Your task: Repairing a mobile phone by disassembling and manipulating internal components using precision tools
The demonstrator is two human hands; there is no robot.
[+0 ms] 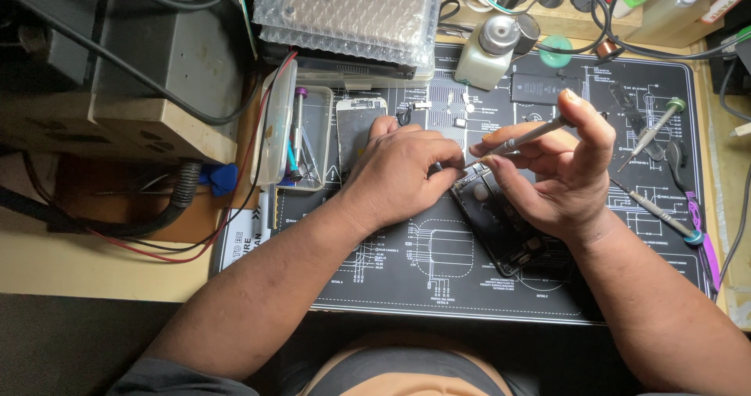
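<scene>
An opened dark phone body (501, 228) lies tilted on the black repair mat (438, 279). My left hand (403, 169) rests on the mat and pinches the phone's upper corner, steadying it. My right hand (559, 173) holds a thin grey precision screwdriver (526, 138) between thumb and fingers, its tip pointing down-left at the phone's top edge. A detached phone screen (356, 126) lies face up just beyond my left hand.
A clear tray (313, 142) with tweezers and a purple-tipped tool sits left of the screen. More screwdrivers (653, 130) lie at the mat's right. A white pump bottle (489, 52), bubble wrap (344, 13), small parts and cables lie along the back.
</scene>
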